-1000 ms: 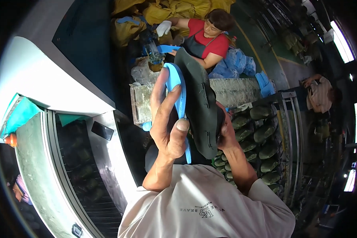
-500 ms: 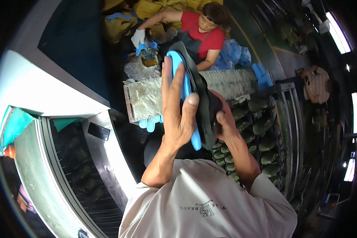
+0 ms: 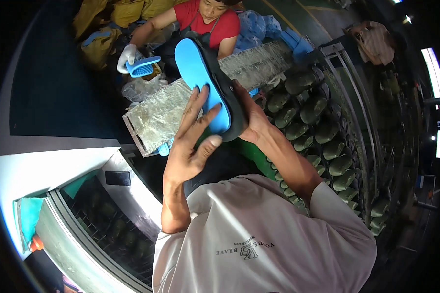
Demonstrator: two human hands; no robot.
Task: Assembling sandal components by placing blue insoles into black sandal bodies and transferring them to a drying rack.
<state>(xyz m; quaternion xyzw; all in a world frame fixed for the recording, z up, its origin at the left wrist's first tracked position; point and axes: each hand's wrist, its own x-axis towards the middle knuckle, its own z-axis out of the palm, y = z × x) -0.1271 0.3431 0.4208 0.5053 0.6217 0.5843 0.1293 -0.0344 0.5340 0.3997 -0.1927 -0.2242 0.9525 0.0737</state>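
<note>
Blue shoe sole (image 3: 193,62): here, along the left face of the black shoe piece (image 3: 228,91)!
Left hand (image 3: 185,152): grip loose, fingertips on blue.
Right hand (image 3: 255,121): grip clasping black.
Sole contact: looks like positioning; calls for steady support.

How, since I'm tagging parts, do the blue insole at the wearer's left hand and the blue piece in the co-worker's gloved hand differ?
The blue insole shows a smooth face; the co-worker's blue piece shows a patterned hollow. The insole lies against a black shoe part; the co-worker's piece does not. The bare left hand touches the insole; a white-gloved hand holds the co-worker's piece. Both are blue.
</note>
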